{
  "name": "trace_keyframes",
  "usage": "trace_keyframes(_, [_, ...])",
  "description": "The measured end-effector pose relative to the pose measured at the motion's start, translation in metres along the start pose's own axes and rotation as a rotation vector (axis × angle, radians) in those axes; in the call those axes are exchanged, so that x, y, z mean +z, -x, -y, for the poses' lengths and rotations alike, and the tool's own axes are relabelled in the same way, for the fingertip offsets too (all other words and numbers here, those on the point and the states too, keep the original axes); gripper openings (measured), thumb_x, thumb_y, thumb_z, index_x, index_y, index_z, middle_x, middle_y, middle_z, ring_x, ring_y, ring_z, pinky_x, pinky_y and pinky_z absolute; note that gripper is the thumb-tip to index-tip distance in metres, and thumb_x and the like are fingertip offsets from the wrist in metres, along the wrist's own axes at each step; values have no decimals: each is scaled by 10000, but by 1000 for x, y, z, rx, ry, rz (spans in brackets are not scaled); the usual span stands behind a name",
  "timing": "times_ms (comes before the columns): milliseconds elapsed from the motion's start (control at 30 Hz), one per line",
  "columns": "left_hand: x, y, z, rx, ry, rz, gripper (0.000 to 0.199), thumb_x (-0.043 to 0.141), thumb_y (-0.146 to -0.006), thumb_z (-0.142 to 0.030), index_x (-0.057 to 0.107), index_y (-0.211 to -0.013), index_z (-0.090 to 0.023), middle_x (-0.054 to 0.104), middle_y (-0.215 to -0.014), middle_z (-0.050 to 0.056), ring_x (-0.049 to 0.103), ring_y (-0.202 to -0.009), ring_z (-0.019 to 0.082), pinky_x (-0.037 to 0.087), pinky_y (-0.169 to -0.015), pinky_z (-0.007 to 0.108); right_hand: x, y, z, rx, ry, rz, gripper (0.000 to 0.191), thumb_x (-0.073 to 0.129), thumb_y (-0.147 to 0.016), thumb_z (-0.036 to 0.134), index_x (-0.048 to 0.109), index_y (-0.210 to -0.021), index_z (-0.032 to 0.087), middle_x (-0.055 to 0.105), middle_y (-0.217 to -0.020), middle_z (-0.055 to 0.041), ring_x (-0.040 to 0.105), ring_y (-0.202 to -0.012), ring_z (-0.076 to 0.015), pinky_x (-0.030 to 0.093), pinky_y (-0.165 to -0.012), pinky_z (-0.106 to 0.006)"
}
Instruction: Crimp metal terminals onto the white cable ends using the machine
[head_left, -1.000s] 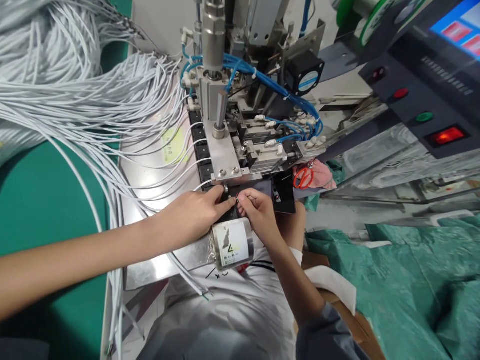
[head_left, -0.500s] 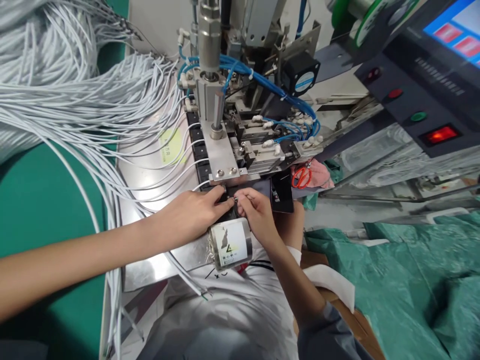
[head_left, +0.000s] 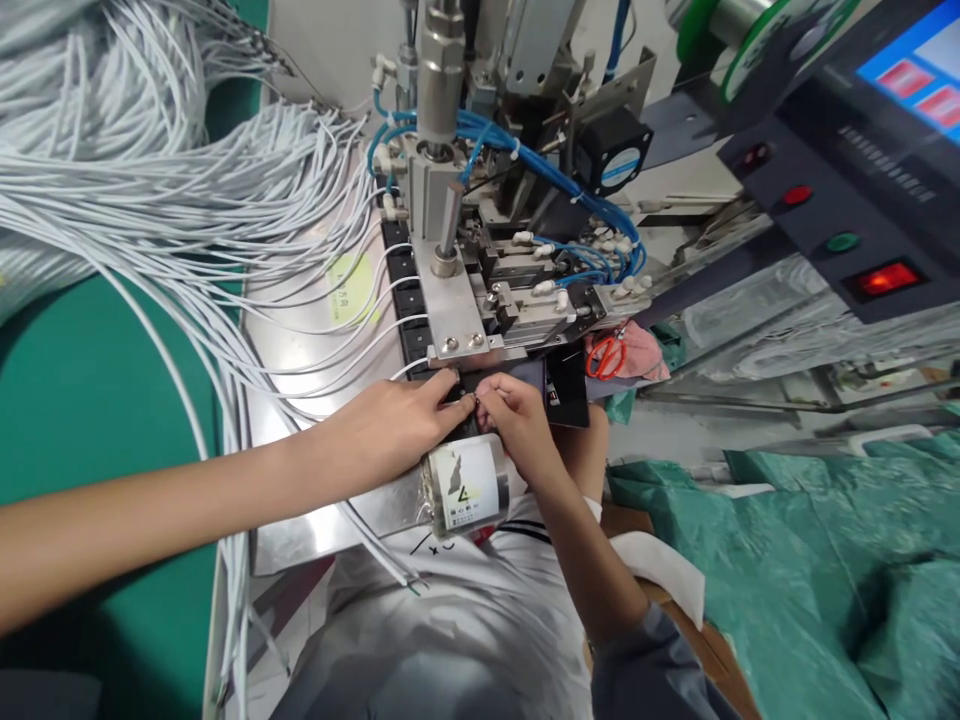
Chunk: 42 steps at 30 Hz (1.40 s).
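My left hand (head_left: 409,425) rests at the front end of the black fixture strip (head_left: 412,325), fingers pressed together around something too small to name. Touching its fingertips from the right, my right hand (head_left: 517,415) is closed in a pinch; what it pinches is hidden. Just above both hands is the metal press plate (head_left: 454,310) of the machine. Several white cables (head_left: 360,350) run from the left into the strip. Below my fingers, a clear container with a white label (head_left: 469,483) lies near the table edge.
A large bundle of white cables (head_left: 97,190) covers the left side over a green surface (head_left: 135,400). Red-handled scissors (head_left: 606,356) lie on a pink cloth (head_left: 641,352) to the right. The control box (head_left: 847,200) hangs upper right, above green sheeting (head_left: 772,540).
The view has shifted slightly, so the machine and table appear a little further right. Both hands stay together at the strip's front end, with only small finger movement.
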<state>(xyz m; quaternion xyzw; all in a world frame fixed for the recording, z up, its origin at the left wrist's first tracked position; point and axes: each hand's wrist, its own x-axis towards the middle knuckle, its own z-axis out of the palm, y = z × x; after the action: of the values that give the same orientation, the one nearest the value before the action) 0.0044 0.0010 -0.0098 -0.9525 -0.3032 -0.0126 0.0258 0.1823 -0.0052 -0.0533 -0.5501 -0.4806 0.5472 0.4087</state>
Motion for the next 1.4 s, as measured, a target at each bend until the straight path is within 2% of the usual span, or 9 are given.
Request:
trace_keyframes(133, [-10, 3, -3, -30, -38, 42, 454, 480, -754, -75, 526, -1203, -128, 556, -896, 76, 543, -538, 127, 375, -451, 247, 0, -2, -1, -18, 46, 100, 262, 458, -823, 302, 403, -593, 189, 336, -498, 76, 300, -451, -66, 260, -451, -209])
trace_keyframes(267, [-27, 6, -6, -114, -54, 175, 137, 537, -726, -63, 634, -799, -128, 559, -728, 61, 578, -596, 187, 361, -462, 265, -2, -6, -2, -104, 155, 129, 284, 424, -849, 299, 342, -595, 200, 296, -534, 68, 281, -491, -77, 245, -470, -217])
trace_keyframes(533, [-34, 11, -7, -255, -156, 217, 227, 481, -762, 12, 629, -881, -112, 596, -788, 91, 587, -603, 202, 249, -424, 254, -8, 44, 13, -367, 430, -323, 238, 405, -881, 200, 423, -644, 194, 352, -545, 56, 338, -492, -86, 281, -471, -226])
trace_keyframes(633, [-33, 11, -2, -377, -166, 232, 302, 419, -807, 14, 603, -1016, -102, 604, -739, 94, 591, -593, 203, 241, -455, 250, 14, 86, 16, -527, 588, -76, 104, 469, -851, 151, 542, -788, 190, 561, -625, 20, 515, -551, -108, 391, -532, -233])
trace_keyframes(733, [-33, 11, 3, -427, -86, 233, 307, 393, -839, -4, 604, -1033, -113, 601, -705, 87, 594, -624, 196, 261, -507, 254, 41, 113, 13, -466, 789, 194, 96, 497, -857, 196, 577, -909, 197, 670, -776, -37, 622, -667, -176, 460, -602, -289])
trace_keyframes(867, [-30, 10, 9, -462, 57, 173, 251, 422, -835, -12, 636, -918, -115, 588, -706, 86, 594, -718, 204, 286, -584, 266, 61, 115, 4, -368, 765, 228, 119, 519, -861, 242, 613, -929, 215, 707, -797, -55, 657, -692, -207, 482, -624, -310])
trace_keyframes(1133, [-44, 14, 9, -281, 66, 93, 267, 388, -795, -9, 645, -823, -75, 602, -735, 128, 609, -720, 248, 339, -556, 297, 68, 116, 12, -159, 645, 273, 263, 525, -821, 200, 596, -1073, 228, 706, -815, -27, 638, -712, -176, 477, -725, -311])
trace_keyframes(1300, [-46, 19, -8, -19, 474, -169, 357, 333, -949, -266, 560, -1166, -96, 602, -1024, 130, 600, -909, 201, 466, -767, 312, 31, 97, 39, -133, 434, 64, 317, 559, -785, 231, 516, -1098, 199, 612, -692, 22, 555, -581, -112, 446, -590, -238])
trace_keyframes(1400, [-36, 17, -9, -22, 672, -263, 413, 343, -958, -330, 474, -1268, -91, 584, -1101, 137, 577, -969, 182, 469, -826, 310, 10, 71, 57, -121, 196, 6, 354, 614, -727, 223, 484, -1055, 200, 555, -621, 64, 511, -538, -88, 412, -534, -206])
